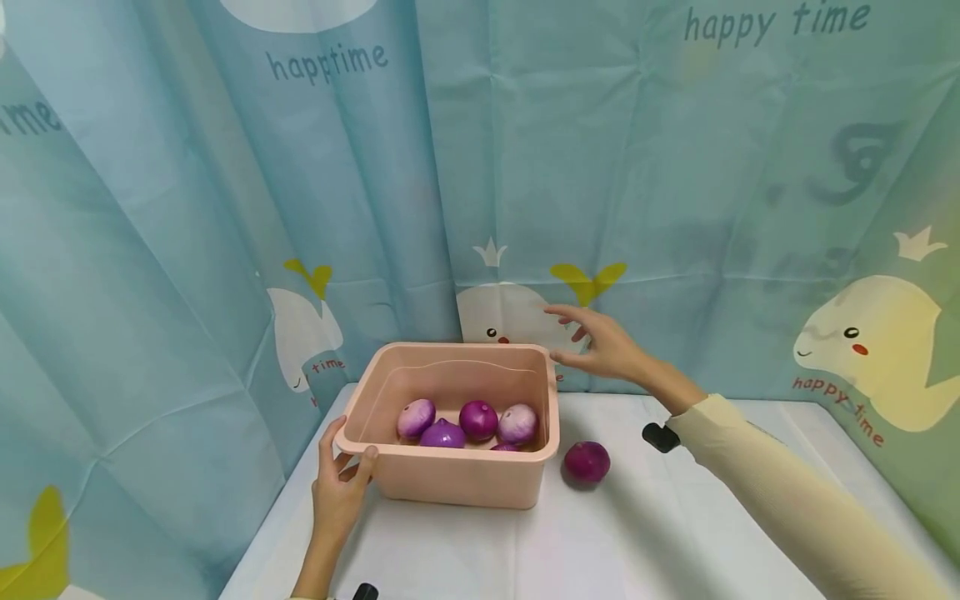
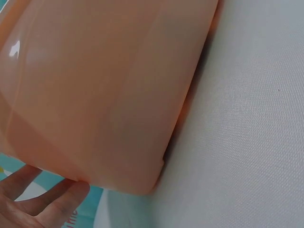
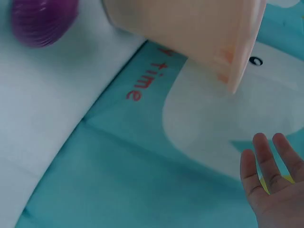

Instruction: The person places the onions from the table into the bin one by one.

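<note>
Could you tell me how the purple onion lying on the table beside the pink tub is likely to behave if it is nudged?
The purple onion looks round, so it would probably roll on the flat white table. Its skin appears smooth and glossy, so perhaps slippery.

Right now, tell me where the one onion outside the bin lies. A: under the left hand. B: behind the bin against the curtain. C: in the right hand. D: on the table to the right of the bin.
D: the onion lies on the white table just right of the bin, with neither hand touching it.
</note>
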A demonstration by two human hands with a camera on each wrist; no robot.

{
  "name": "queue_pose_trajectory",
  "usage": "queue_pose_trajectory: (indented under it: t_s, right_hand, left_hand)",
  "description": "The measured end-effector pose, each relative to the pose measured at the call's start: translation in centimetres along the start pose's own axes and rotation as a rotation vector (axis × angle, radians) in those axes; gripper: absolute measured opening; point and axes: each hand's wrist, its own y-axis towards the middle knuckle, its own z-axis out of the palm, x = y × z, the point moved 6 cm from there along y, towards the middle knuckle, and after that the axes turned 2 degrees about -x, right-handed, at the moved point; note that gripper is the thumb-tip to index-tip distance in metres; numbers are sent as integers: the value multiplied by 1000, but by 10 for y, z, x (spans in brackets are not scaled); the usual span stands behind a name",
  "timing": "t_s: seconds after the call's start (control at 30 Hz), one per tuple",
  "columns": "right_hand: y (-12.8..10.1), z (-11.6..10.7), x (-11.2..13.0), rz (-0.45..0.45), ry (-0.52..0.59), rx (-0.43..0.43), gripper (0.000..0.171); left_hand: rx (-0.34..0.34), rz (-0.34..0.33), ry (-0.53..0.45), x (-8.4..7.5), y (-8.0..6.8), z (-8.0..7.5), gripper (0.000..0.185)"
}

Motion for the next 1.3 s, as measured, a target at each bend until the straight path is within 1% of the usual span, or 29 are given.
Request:
queue_pose_trajectory:
  t_s: [0.1, 0.27, 0.5, 0.67, 0.8, 0.93, 1.17, 1.23, 1.3]
  right_hand:
    - [-10, -5, -8, 25, 0, -3, 70]
    - [-23, -12, -17, 35, -15, -16, 69]
    - [-37, -15, -29, 56, 2, -25, 70]
    - [-51, -10, -39, 107, 11, -9, 74]
    - [-66, 3, -48, 144, 32, 10, 75]
    - [-85, 22, -56, 196, 71, 71, 77]
    - [-113, 47, -62, 337, 197, 231, 80]
    - [-118, 53, -64, 355, 204, 270, 78]
    - [-123, 59, -64, 355, 211, 307, 76]
  left_hand:
    - [-8, 2, 1, 0, -1, -1, 67]
    - [-4, 2, -8, 2, 0, -1, 67]
    - [1, 4, 0, 4, 2, 0, 69]
    - [2, 7, 6, 4, 2, 1, 69]
    - [3, 5, 1, 3, 1, 1, 69]
    - [3, 5, -5, 3, 2, 1, 68]
    - [9, 0, -8, 4, 2, 1, 69]
    - [9, -2, -8, 4, 2, 1, 69]
    - [10, -5, -8, 4, 2, 2, 69]
